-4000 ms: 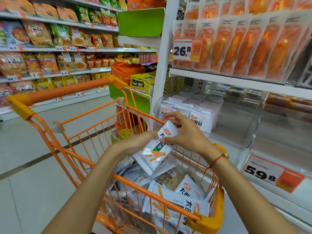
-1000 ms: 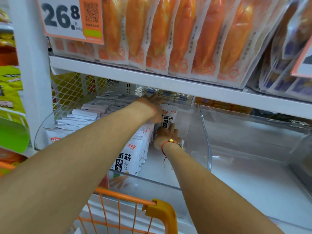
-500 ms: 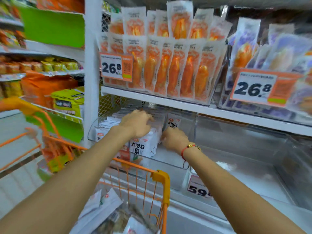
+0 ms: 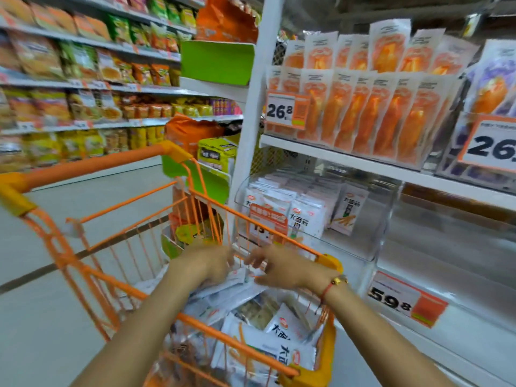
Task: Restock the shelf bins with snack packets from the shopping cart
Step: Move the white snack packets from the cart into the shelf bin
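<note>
Far left, across the aisle, the shelves [image 4: 83, 88] carry rows of orange, yellow and green snack bags, blurred. Nearer stands the orange wire shopping cart [image 4: 117, 208], its handle running along the left side and its basket holding a heap of white snack packets [image 4: 268, 339] with black characters and orange sticks printed on them. Both hands are down inside the cart above that heap. The left hand [image 4: 206, 265] has its fingers curled down onto the top packets; whether it grips one I cannot tell, since the blur hides the fingertips. Just beside it, the right hand [image 4: 282, 268], with a red cord bracelet [image 4: 333, 286] at the wrist, has its fingers spread and loosely bent over the packets, holding nothing I can make out. Right of the cart, the clear shelf bin [image 4: 374, 219] holds upright packets of the same kind, packed toward its left side. Above it stand orange pouches [image 4: 371, 113] behind a price tag [image 4: 286, 110] reading 26.8
</note>
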The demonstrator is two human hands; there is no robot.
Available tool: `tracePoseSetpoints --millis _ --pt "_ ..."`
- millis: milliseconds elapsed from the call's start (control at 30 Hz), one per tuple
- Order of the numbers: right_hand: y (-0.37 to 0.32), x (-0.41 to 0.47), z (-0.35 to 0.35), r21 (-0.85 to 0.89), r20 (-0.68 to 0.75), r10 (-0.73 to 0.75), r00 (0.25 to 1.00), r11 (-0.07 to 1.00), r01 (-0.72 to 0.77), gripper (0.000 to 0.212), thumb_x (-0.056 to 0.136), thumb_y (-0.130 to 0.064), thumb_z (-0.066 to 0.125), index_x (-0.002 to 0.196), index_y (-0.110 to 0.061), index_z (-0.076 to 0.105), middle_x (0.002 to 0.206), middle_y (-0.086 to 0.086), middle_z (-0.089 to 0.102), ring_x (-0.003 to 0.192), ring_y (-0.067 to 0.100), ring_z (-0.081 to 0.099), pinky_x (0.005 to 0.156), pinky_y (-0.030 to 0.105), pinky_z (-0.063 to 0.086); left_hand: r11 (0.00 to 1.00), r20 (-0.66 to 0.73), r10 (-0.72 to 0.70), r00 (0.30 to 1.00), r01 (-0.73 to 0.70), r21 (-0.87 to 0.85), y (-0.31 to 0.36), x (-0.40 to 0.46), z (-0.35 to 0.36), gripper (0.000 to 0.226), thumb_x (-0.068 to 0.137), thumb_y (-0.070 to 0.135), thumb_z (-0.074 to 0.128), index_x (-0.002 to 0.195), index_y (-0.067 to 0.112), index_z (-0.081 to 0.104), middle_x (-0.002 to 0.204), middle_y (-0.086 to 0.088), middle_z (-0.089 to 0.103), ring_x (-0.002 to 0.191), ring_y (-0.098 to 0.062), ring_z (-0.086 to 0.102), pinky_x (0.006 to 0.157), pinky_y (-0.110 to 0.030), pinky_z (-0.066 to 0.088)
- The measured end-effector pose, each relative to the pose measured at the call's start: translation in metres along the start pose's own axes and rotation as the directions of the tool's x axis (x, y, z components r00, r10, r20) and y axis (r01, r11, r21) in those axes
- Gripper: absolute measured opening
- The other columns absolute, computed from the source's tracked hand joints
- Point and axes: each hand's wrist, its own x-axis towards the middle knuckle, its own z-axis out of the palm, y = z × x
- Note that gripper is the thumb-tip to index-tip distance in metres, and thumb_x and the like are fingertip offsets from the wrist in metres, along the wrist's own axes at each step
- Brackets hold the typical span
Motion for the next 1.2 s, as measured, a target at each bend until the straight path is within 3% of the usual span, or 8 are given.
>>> tracePoseSetpoints --millis 100,267,500,633,733,867,1100,1200 --pt "0.004 0.024 0.034 -0.208 0.257 0.092 0.962 0.977 -0.038 0.066 0.091 -0.011 0.055 0.150 -0.017 0.024 0.145 0.011 0.041 0.120 0.037 0.051 0.083 0.044 0.052 1.000 0.213 -0.004 0.977 -0.002 0.029 0.002 0.006 0.016 0.063 0.096 0.014 0.044 0.152 0.023 0.015 0.155 -0.007 0.026 0.120 -0.030 0.045 0.096 -0.038 0.044" --pt "0.016 0.040 0.039 -0.452 0.124 -0.031 0.992 0.888 0.084 0.052 0.085 -0.008 0.064 0.134 -0.022 0.053 0.127 0.011 0.059 0.113 0.032 0.056 0.087 0.042 0.052 0.999 0.201 0.032 0.979 -0.031 -0.011 0.006 0.006 0.013 0.058 0.093 0.010 0.053 0.147 0.014 0.033 0.155 -0.005 0.027 0.137 -0.028 0.033 0.107 -0.038 0.038" --pt "0.024 0.028 0.010 -0.147 -0.025 -0.095 0.995 0.985 0.090 0.018 0.093 -0.024 0.056 0.108 -0.027 0.065 0.119 -0.002 0.061 0.107 0.016 0.056 0.091 0.038 0.048 0.987 0.045 0.019 0.999 -0.011 -0.163 -0.009 0.008 0.011 0.052 0.083 0.016 0.070 0.131 0.016 0.049 0.128 -0.005 0.054 0.114 -0.027 0.053 0.097 -0.041 0.048" --pt "0.030 0.007 -0.023 0.063 -0.250 -0.082 0.965 0.993 0.101 0.015 0.093 -0.021 0.058 0.104 -0.028 0.066 0.095 -0.013 0.059 0.085 0.007 0.052 0.077 0.025 0.039 0.922 -0.115 0.124 0.986 -0.157 -0.354 -0.008 0.005 0.005 0.009 0.093 0.025 0.059 0.092 0.017 0.058 0.085 -0.005 0.059 0.073 -0.019 0.053 0.066 -0.027 0.045" --pt "0.034 -0.015 -0.040 0.349 -0.401 0.039 0.915 0.930 0.114 0.033 0.089 -0.029 0.066 0.120 -0.022 0.058 0.105 0.001 0.068 0.091 0.020 0.065 0.077 0.037 0.052 0.727 -0.192 0.126 0.973 -0.222 -0.650 -0.002 -0.009 -0.008 0.026 0.094 0.027 0.058 0.119 0.020 0.054 0.116 -0.002 0.061 0.091 -0.012 0.059 0.093 -0.038 0.049" --pt "0.041 -0.033 -0.048 0.407 -0.475 0.044 0.879 0.897 0.175 0.031 0.082 -0.034 0.070 0.090 -0.004 0.071 0.080 0.015 0.070 0.069 0.026 0.065 0.060 0.034 0.053 0.617 -0.134 0.156 0.979 -0.202 -0.761 0.003 -0.022 -0.016 0.047 0.099 0.028 0.048 0.144 0.020 0.037 0.148 0.003 0.041 0.133 -0.030 0.038 0.108 -0.046 0.029" --pt "0.047 -0.033 -0.042 0.428 -0.602 0.104 0.791 0.879 0.211 0.041 0.083 -0.041 0.067 0.078 0.000 0.070 0.082 0.036 0.061 0.068 0.047 0.055 0.057 0.038 0.038 0.464 -0.140 0.128 0.982 -0.184 -0.867 0.009 -0.010 -0.013 0.028 0.102 0.013 0.041 0.125 0.025 0.050 0.134 -0.003 0.056 0.102 -0.016 0.059 0.103 -0.036 0.042" --pt "0.040 -0.032 -0.041 0.499 -0.524 0.087 0.847 0.837 0.223 0.027 0.083 -0.030 0.070 0.086 -0.004 0.075 0.078 0.016 0.073 0.070 0.031 0.068 0.063 0.039 0.054 0.456 -0.144 0.108 0.984 -0.178 -0.872 0.011 -0.005 -0.013 0.032 0.102 0.009 0.038 0.128 0.024 0.049 0.138 -0.003 0.052 0.121 -0.022 0.053 0.111 -0.041 0.036"
